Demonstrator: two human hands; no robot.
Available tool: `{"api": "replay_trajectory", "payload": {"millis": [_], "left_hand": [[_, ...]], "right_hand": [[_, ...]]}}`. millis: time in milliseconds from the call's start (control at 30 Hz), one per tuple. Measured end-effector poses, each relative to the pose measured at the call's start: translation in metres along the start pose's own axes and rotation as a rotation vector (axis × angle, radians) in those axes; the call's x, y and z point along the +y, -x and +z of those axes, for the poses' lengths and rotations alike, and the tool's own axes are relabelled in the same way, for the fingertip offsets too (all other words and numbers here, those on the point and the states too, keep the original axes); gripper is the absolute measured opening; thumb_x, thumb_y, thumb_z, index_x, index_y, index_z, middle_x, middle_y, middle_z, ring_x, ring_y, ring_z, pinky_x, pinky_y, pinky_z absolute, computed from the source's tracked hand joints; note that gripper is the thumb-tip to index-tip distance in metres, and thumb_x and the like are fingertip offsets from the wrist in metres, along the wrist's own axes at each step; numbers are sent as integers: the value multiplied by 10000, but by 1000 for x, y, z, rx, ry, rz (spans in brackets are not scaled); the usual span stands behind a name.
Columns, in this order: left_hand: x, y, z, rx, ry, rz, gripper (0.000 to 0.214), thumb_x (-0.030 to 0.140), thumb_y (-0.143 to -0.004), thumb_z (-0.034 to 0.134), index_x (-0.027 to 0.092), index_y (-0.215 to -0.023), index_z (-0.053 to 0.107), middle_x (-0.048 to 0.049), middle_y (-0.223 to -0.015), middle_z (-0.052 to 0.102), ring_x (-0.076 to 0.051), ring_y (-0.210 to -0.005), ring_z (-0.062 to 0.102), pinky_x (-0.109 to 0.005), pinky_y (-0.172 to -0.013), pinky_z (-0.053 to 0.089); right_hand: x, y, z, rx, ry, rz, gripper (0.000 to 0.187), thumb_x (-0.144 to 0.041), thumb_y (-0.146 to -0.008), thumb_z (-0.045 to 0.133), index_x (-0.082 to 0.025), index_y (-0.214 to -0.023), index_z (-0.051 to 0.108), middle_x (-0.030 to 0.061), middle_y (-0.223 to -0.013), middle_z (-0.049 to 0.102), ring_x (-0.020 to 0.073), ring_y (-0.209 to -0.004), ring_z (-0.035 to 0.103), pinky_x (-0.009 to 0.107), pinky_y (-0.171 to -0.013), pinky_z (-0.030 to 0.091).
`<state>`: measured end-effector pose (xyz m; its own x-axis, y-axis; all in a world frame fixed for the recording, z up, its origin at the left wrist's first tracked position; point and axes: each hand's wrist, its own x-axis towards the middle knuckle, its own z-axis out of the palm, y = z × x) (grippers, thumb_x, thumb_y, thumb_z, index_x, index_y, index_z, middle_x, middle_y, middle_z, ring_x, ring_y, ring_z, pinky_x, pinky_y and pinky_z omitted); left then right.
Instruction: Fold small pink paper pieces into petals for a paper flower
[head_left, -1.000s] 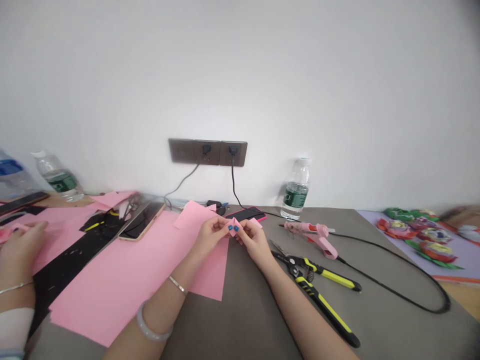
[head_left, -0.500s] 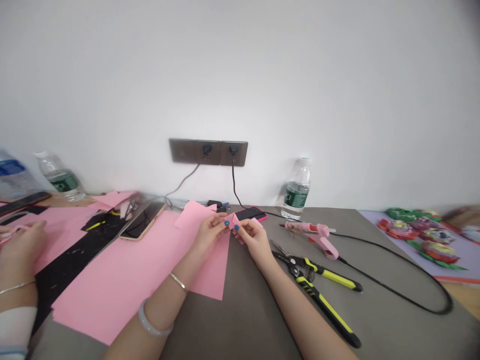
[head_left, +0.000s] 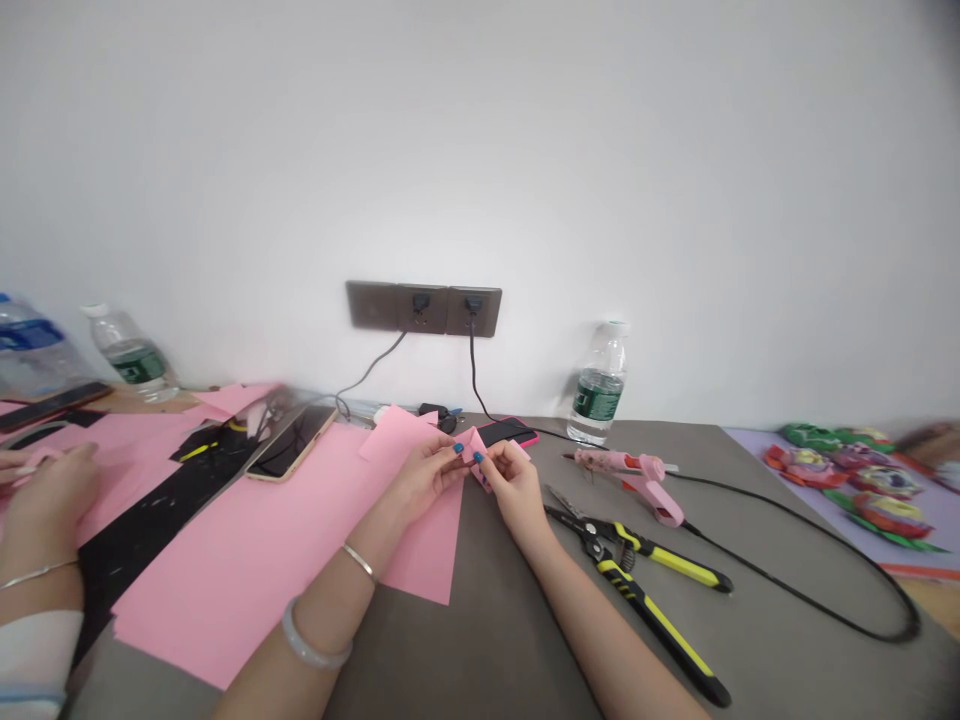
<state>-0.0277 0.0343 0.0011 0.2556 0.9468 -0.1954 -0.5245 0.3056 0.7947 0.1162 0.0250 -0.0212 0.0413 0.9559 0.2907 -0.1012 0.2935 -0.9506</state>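
Between my two hands is a small folded piece of pink paper (head_left: 470, 441), held up just above the table. My left hand (head_left: 422, 478) pinches its left side between thumb and fingers. On the right side, the thumb and fingers of my right hand (head_left: 513, 486) close on the same piece. My fingers hide part of the folds. Under my left forearm lie large pink paper sheets (head_left: 247, 560), with a smaller pink piece (head_left: 391, 437) on top. A phone with a pink edge (head_left: 508, 431) lies just behind my right hand.
Right of my hands are yellow-and-black pliers (head_left: 637, 570), a pink glue gun (head_left: 637, 475) with a looping black cable, and a water bottle (head_left: 598, 385). Paper flowers (head_left: 877, 480) lie far right. At left are another phone (head_left: 292, 445) and a co-worker's hand (head_left: 56, 490) holding pink paper.
The whole view has shifted slightly, so things sit a little further right and lower. My hands still grip the folded paper, with the fingers barely moved.
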Motion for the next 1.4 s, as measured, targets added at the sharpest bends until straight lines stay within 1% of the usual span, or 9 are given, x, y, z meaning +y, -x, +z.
{"api": "replay_trajectory", "payload": {"millis": [100, 233, 333, 433, 533, 633, 833, 1133, 1400], "left_hand": [[1, 1, 1, -7, -13, 10, 163, 178, -720, 778, 147, -793, 635, -39, -784, 724, -124, -748, 698, -233, -755, 558], [1, 3, 2, -3, -56, 31, 260, 200, -721, 780, 159, -945, 656, -30, -784, 719, -121, -727, 689, -227, -715, 559], [2, 3, 3, -1, -70, 44, 238, 238, -687, 807, 140, -838, 651, -25, -744, 708, -114, -693, 676, -211, -673, 547], [4, 4, 5, -12, -71, 31, 251, 262, -660, 823, 131, -758, 633, -21, -710, 699, -98, -650, 655, -170, -576, 494], [5, 5, 6, -38, -62, 16, 228, 254, -665, 815, 123, -731, 640, -6, -672, 674, -79, -617, 624, -146, -506, 428], [5, 5, 6, -26, -50, 22, 180, 226, -680, 800, 123, -739, 664, 1, -667, 664, -74, -615, 609, -156, -534, 436], [2, 3, 5, -19, -23, 45, 301, 159, -700, 771, 151, -996, 723, -44, -829, 727, -125, -748, 657, -244, -728, 517], [1, 4, 8, 29, -45, 7, 185, 116, -714, 742, 149, -896, 742, -38, -758, 722, -128, -690, 671, -257, -711, 543], [1, 4, 7, 38, -114, 61, 210, 152, -726, 744, 146, -937, 752, -52, -777, 736, -122, -671, 666, -245, -693, 536]], "right_hand": [[-1, 2, 1, 10, 5, -25, 324, -491, -772, 686, -215, -731, 522, -36, -616, 502, 117, -504, 436, 244, -469, 355], [-3, 4, -1, 31, 94, -94, 166, -337, -822, 640, -224, -841, 521, -20, -701, 531, 136, -562, 483, 260, -521, 408], [-8, 3, -5, 59, 290, -294, 173, -208, -824, 619, -232, -981, 550, 25, -848, 578, 176, -715, 548, 305, -645, 464], [-13, 2, -9, 45, 484, -502, 125, -160, -840, 590, -239, -932, 624, 67, -998, 586, 226, -922, 568, 367, -783, 478], [-14, 2, -11, 24, 578, -574, 148, -130, -854, 570, -246, -871, 661, 70, -1057, 572, 219, -903, 576, 387, -797, 480], [-13, 2, -12, 9, 664, -588, 134, -153, -849, 605, -260, -884, 678, 70, -1108, 586, 221, -880, 580, 417, -821, 470], [-10, 1, -15, 12, 728, -563, 81, -192, -827, 660, -256, -876, 666, 65, -1103, 611, 255, -970, 589, 447, -874, 439], [-9, 0, -17, 33, 763, -525, 58, -243, -831, 683, -250, -778, 663, 49, -1077, 629, 233, -900, 601, 421, -848, 391], [-14, 3, -14, 30, 901, -497, 23, -244, -829, 673, -244, -833, 650, 39, -1053, 654, 239, -977, 604, 381, -849, 328]]}}
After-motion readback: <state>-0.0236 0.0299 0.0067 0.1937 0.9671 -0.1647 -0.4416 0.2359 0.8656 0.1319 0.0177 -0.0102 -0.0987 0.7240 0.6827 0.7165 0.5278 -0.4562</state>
